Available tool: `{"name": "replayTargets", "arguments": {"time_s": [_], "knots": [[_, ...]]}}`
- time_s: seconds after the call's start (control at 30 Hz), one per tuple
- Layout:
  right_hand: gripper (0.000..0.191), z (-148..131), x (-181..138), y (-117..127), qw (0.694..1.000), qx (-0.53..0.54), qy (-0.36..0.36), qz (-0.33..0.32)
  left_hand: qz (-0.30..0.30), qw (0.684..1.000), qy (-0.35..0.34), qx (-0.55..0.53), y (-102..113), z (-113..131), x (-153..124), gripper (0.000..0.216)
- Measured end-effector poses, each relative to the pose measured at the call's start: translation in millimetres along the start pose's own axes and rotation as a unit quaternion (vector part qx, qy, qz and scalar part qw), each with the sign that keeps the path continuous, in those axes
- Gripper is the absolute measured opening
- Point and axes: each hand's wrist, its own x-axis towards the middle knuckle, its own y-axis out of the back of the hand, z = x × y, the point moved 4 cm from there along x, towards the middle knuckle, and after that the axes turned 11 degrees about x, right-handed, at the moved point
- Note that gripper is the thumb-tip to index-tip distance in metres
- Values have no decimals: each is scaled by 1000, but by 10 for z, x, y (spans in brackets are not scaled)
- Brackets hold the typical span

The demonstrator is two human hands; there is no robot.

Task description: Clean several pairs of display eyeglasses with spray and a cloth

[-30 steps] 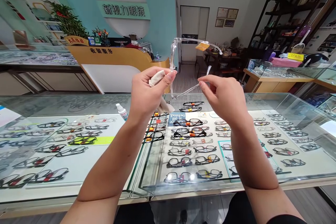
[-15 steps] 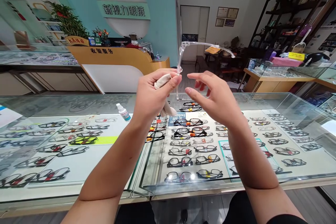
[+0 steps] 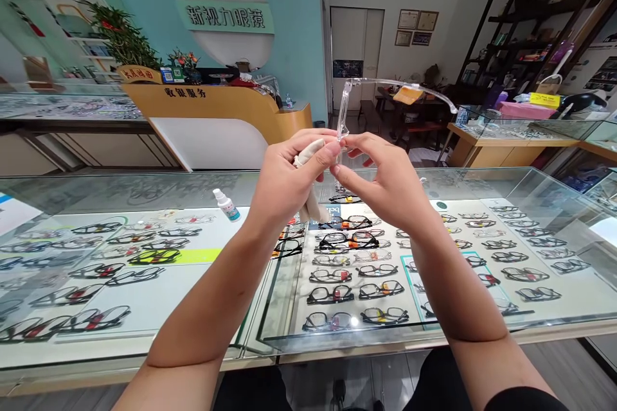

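A pair of clear-framed eyeglasses (image 3: 344, 109) is held up on its side above the counter, one temple reaching right with an orange tag (image 3: 407, 95) by it. My left hand (image 3: 296, 170) pinches the frame near the bridge between thumb and fingers. A crumpled pale cloth (image 3: 314, 205) is also tucked in that hand, with its end hanging below. My right hand (image 3: 380, 173) meets the frame from the right, thumb and index finger at the lower lens rim. Its fingertips partly overlap the clear rim, so the exact contact is hard to see.
Beneath my hands is a glass display counter (image 3: 284, 350) with rows of eyeglasses (image 3: 383, 314) inside. A small white spray bottle (image 3: 226, 205) stands on the glass to the left. Beyond are a yellow-and-white cashier desk (image 3: 207, 115) and another glass case (image 3: 511, 135).
My right hand has moved left and its fingers have closed in on the frame. The eyeglasses, cloth and left hand have shifted slightly right, and the raised temple sits a little lower.
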Motion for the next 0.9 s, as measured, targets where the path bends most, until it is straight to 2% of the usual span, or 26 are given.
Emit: {"name": "replayTargets", "arguments": {"time_s": [0.23, 0.37, 0.47, 0.57, 0.77, 0.9], "knots": [[34, 2, -30, 130, 999, 15, 7, 37, 6, 998, -2, 62, 218, 21, -20, 19], [31, -18, -57, 203, 998, 18, 7, 52, -29, 987, 78, 140, 386, -168, -67, 20], [29, -35, -76, 242, 998, 15, 12, 60, -59, 964, 152, 212, 590, -406, -269, 24], [29, -52, -90, 263, 998, 15, 23, 64, -66, 922, 223, 309, 930, -759, -575, 26], [30, -85, -107, 272, 997, 16, 33, 63, -39, 800, 350, 487, 1723, -1628, -1084, 39], [27, -117, -125, 288, 997, 20, 39, 64, -34, 741, 414, 528, 1968, -2031, -1239, 49]]}}
